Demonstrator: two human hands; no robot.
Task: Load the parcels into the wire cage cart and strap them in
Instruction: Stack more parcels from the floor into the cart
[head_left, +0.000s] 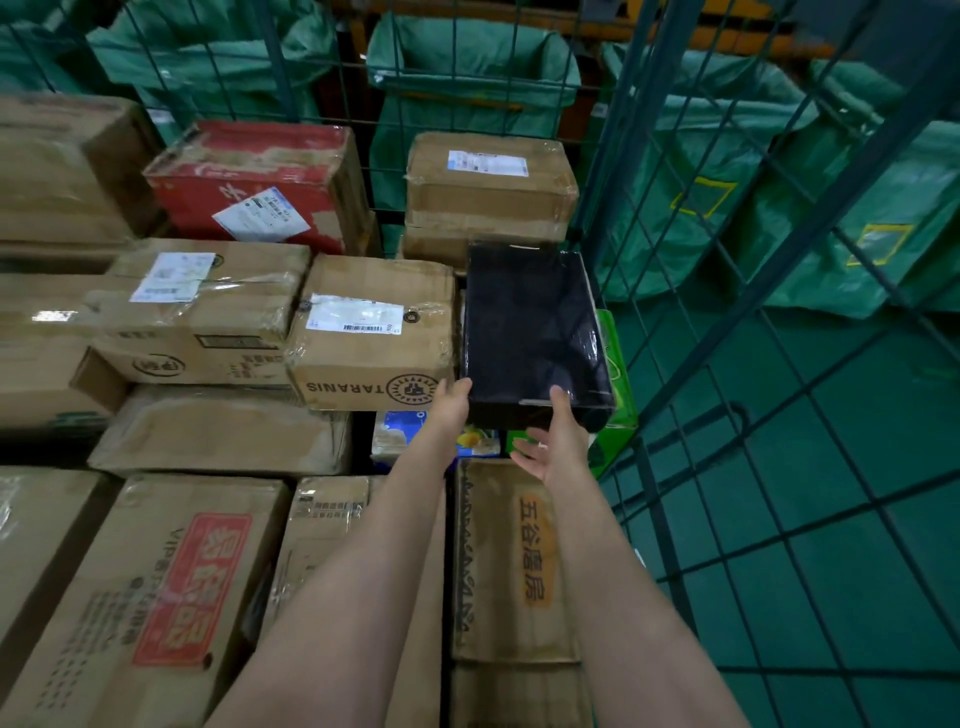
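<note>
Cartons (223, 312) crowd the cage cart (610, 156) to its right wire wall (652, 483) — one low pocket (410, 436) lies just before the black parcel (530, 322).

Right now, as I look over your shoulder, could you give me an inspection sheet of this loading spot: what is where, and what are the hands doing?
Surface: stacked cardboard parcels fill the wire cage cart; none of the cart's floor shows.
Job's things: black wrapped parcel lies on top of the stack, between the TARANIS box and the cart's right mesh wall. No strap seen.
Clutter: nothing seen.
Hands: left hand touches the black parcel's near left corner; right hand has its thumb on the near edge, fingers spread.
Cables: nothing seen.
Surroundings: green sacks behind the mesh; green floor to the right.
</note>
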